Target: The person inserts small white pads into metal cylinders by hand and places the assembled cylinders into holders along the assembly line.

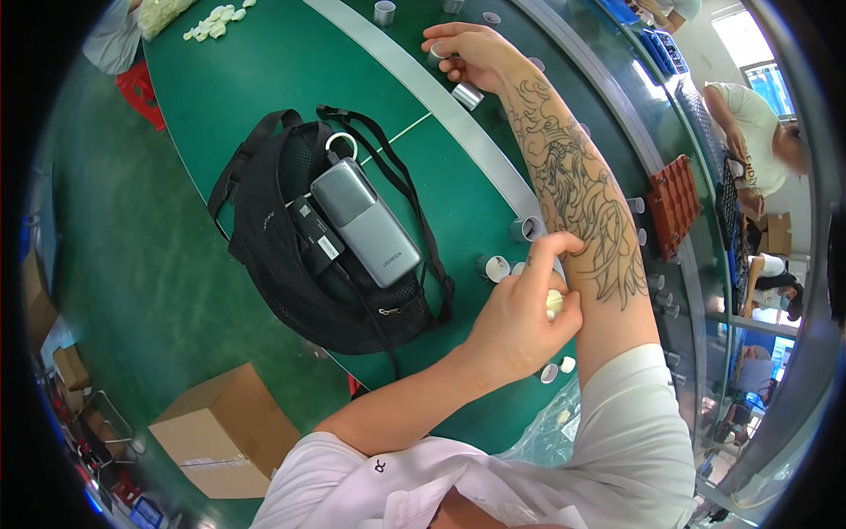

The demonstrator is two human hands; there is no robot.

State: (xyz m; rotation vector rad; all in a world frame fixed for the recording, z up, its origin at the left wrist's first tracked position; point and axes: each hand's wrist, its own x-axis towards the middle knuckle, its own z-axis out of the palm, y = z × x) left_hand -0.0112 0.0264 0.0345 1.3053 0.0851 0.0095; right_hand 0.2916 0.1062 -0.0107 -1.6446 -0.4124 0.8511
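Right hand (474, 53) outstretched, fingers around a silvery cup (434, 58) — left hand (524, 322) beside right forearm (577, 189), curled around a cream piece (553, 305).

From the wearer's head, a fisheye view looks down past the white shirt (423, 476) at the bottom, with the left hand (522, 322) close, the right hand (469, 51) farther off, and the green table (220, 93) curving toward the rim.

shiny metal cup (468, 96), smooth satin-finished grey power bank (366, 222), matt black cloth bag (271, 264), smooth green tabletop (211, 88), crinkled glossy clear plastic film (546, 436), matt brown cardboard box (231, 432), white cloth shirt (634, 432), smooth red plastic stool (139, 92)
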